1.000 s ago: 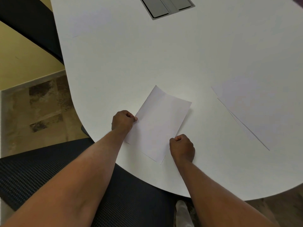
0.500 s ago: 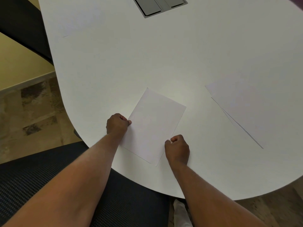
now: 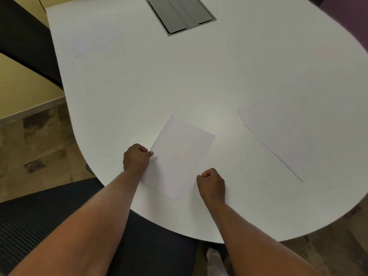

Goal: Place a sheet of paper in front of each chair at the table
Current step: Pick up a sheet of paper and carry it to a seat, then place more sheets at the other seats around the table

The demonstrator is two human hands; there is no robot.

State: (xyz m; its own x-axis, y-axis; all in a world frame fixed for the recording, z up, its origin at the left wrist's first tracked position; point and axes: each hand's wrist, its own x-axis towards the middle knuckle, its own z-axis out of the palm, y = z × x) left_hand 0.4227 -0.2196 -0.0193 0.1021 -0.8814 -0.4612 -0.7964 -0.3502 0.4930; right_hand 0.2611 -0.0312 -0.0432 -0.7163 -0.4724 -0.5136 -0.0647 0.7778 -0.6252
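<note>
A white sheet of paper (image 3: 179, 158) lies flat and slightly turned on the white table (image 3: 199, 80), near its rounded front edge, in front of the black mesh chair (image 3: 59, 226) I lean over. My left hand (image 3: 136, 157) is curled at the sheet's left edge, thumb tip on the paper and knuckles over the edge. My right hand (image 3: 212, 182) is a closed fist resting on the table right beside the sheet's right edge, with nothing visibly in it.
Two overlapping white sheets (image 3: 298, 136) lie to the right. A faint sheet (image 3: 89, 46) lies far left, by another black chair (image 3: 23, 36). A grey cable hatch (image 3: 181, 14) is set in the tabletop. A purple chair (image 3: 348, 16) shows top right.
The sheet's raised far end has settled flat on the table. My right hand has slipped from on the right edge to just beside it. Both hands moved little.
</note>
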